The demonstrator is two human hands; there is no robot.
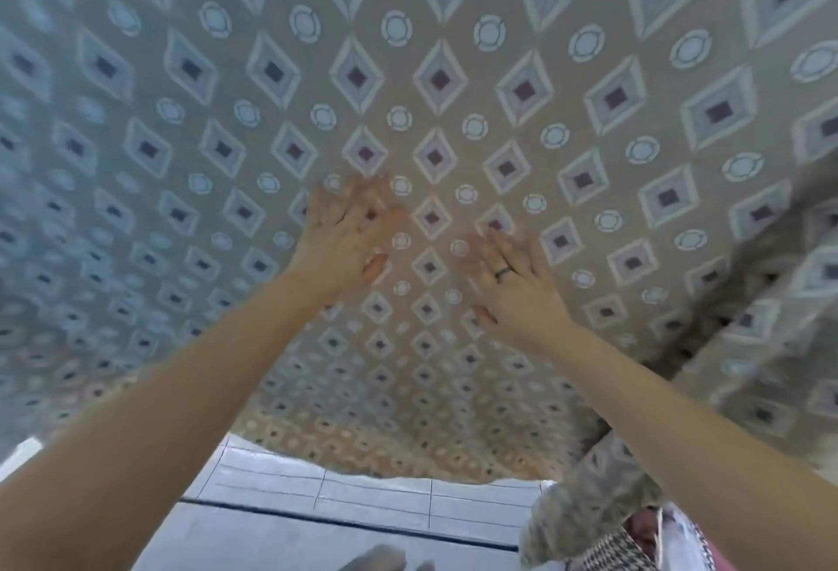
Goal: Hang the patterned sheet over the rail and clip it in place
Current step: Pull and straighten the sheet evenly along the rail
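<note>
The patterned sheet point(435, 81) hangs as a broad curtain in front of both hands, spreading well above them, out to either side and down below the wrists. It is beige, printed with rows of pale diamonds with dark centres and small pale rings between them. The left hand point(347, 237) lies flat against the cloth with fingers straight and spread, gripping nothing; its fingertips are blurred. The right hand point(512, 287), just beside it and slightly lower, presses the cloth in the same way, fingers extended and apart, with a dark ring point(503, 272) on one finger. To the right of the right hand the sheet doubles into a darker, shadowed fold point(743, 325) that runs down past the right forearm. Below both forearms the sheet's bottom edge ends above a pale tiled floor point(362, 495). Under the right forearm lies a houndstooth-checked fabric point(607, 558).
</note>
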